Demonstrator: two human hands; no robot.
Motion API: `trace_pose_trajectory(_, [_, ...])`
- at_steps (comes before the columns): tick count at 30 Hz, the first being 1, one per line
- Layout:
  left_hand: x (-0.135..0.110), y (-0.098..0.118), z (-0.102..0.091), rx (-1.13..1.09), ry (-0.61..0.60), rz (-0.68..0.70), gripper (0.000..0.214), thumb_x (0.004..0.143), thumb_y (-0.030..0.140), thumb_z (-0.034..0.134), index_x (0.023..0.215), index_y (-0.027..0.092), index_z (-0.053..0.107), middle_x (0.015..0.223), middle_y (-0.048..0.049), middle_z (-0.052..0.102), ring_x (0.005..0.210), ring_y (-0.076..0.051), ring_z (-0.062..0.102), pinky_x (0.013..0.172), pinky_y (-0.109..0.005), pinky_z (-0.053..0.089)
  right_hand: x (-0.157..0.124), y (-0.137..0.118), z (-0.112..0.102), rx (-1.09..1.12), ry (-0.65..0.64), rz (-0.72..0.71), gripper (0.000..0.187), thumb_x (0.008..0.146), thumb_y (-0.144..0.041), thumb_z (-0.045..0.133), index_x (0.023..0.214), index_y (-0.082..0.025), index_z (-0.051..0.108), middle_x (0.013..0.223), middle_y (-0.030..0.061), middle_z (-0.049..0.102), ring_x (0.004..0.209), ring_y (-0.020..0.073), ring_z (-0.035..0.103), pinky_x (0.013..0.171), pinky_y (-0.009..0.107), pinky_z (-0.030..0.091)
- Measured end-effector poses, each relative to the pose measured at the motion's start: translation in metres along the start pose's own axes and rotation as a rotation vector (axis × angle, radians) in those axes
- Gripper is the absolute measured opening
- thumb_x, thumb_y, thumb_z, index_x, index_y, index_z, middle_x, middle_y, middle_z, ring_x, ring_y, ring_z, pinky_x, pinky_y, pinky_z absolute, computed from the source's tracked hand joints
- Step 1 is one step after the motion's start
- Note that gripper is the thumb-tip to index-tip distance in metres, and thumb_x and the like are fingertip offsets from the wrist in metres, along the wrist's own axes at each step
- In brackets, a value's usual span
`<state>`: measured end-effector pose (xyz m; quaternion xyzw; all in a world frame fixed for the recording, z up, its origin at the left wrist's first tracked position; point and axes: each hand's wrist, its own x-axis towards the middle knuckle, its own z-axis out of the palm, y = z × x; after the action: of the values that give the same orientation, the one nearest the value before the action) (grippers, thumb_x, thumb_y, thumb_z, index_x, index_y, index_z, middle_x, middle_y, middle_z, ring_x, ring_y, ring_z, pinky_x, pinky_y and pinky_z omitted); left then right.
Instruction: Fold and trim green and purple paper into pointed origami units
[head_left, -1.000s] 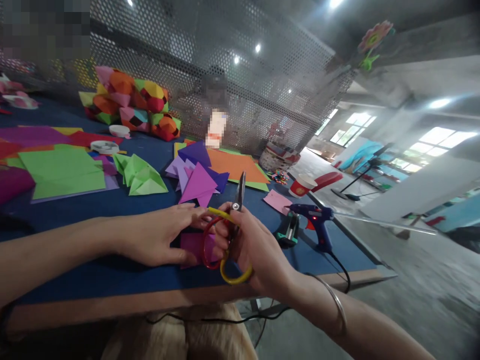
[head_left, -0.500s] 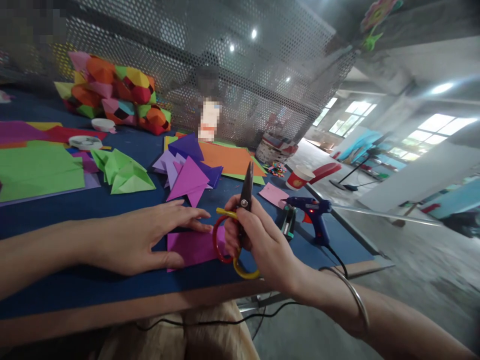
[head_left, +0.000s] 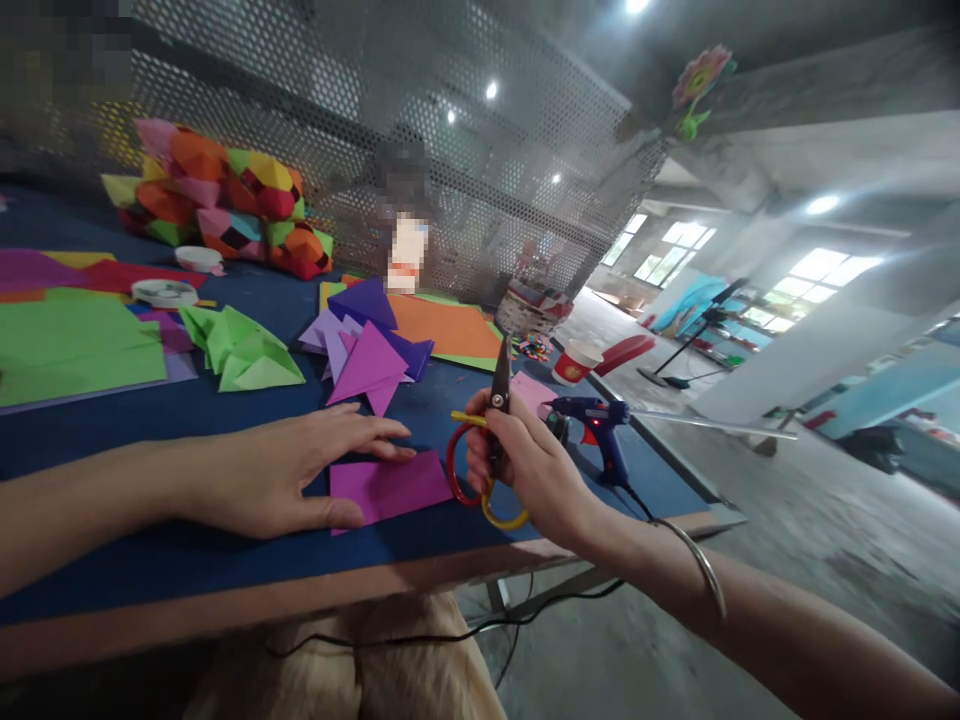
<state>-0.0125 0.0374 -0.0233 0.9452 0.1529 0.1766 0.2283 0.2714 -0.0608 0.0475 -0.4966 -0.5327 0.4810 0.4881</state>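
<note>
Near the table's front edge lies a folded purple paper rectangle [head_left: 405, 487]. My left hand [head_left: 292, 475] rests over its left end, fingers stretched out and thumb on the near side. In my right hand [head_left: 536, 455] is a pair of scissors [head_left: 500, 385] with red and yellow handles. The dark blades are closed and point away from me, and the hand wraps around their pivot area rather than through the loops. The scissors are just right of the purple paper. Beyond my left fingers are folded magenta and violet triangles [head_left: 371, 368].
A blue glue gun [head_left: 604, 420] with a lit red light stands at right, its cord running off the edge. Behind it are a paper cup [head_left: 576, 362] and a basket [head_left: 532, 305]. Green folded paper [head_left: 247, 350], coloured sheets [head_left: 75, 340] and paper balls [head_left: 225, 190] lie left.
My right hand with the scissors has shifted right, off the purple paper, uncovering its right end. My left hand stays on the paper. The view has turned slightly right.
</note>
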Motion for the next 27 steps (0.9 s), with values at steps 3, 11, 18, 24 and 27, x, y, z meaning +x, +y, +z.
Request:
trace_pose_trajectory(3, [0.001,0.001,0.001,0.013,-0.004,-0.005,0.072,0.113,0.061,0.067,0.177,0.032,0.051,0.172,-0.0123,0.069,0.161,-0.038,0.062,0.138,-0.055,0.047,-0.002,-0.007,0.002,0.053,0.020,-0.039,0.035,0.088,-0.052,0.080,0.100,-0.027,0.058,0.063,-0.0108,0.056,0.053,0.0131,0.054,0.053,0.026,0.048])
trace_pose_trajectory(11, [0.008,0.015,-0.007,-0.013,0.011,0.030,0.062,0.108,0.045,0.073,0.166,0.025,0.060,0.161,-0.0147,0.076,0.148,-0.038,0.071,0.131,-0.052,0.053,-0.009,0.005,0.033,0.292,-0.030,0.070,0.037,0.088,-0.047,0.084,0.107,-0.028,0.058,0.067,-0.0096,0.058,0.056,0.0136,0.056,0.056,0.026,0.051])
trace_pose_trajectory(18, [0.015,0.037,-0.019,-0.042,-0.032,-0.026,0.054,0.101,0.033,0.082,0.153,0.031,0.070,0.151,-0.0070,0.080,0.132,-0.034,0.078,0.121,-0.043,0.060,-0.007,0.013,0.051,0.246,-0.160,0.012,0.030,0.100,-0.049,0.078,0.105,-0.028,0.057,0.067,-0.0096,0.054,0.055,0.0125,0.049,0.057,0.027,0.049])
trace_pose_trajectory(24, [0.009,0.019,-0.008,-0.013,-0.013,-0.034,0.063,0.109,0.048,0.074,0.168,0.029,0.061,0.169,-0.0125,0.070,0.156,-0.039,0.067,0.135,-0.053,0.050,-0.008,0.005,0.031,0.106,-0.181,-0.092,0.021,0.108,-0.045,0.065,0.105,-0.026,0.056,0.060,-0.0109,0.055,0.051,0.0117,0.050,0.054,0.025,0.045])
trace_pose_trajectory(27, [0.006,0.016,-0.006,-0.025,-0.014,-0.027,0.064,0.111,0.054,0.072,0.169,0.030,0.061,0.167,-0.0122,0.072,0.155,-0.038,0.068,0.139,-0.055,0.047,-0.007,0.004,0.018,0.041,-0.123,-0.092,0.019,0.106,-0.044,0.063,0.104,-0.026,0.056,0.058,-0.0110,0.056,0.050,0.0118,0.051,0.052,0.025,0.043])
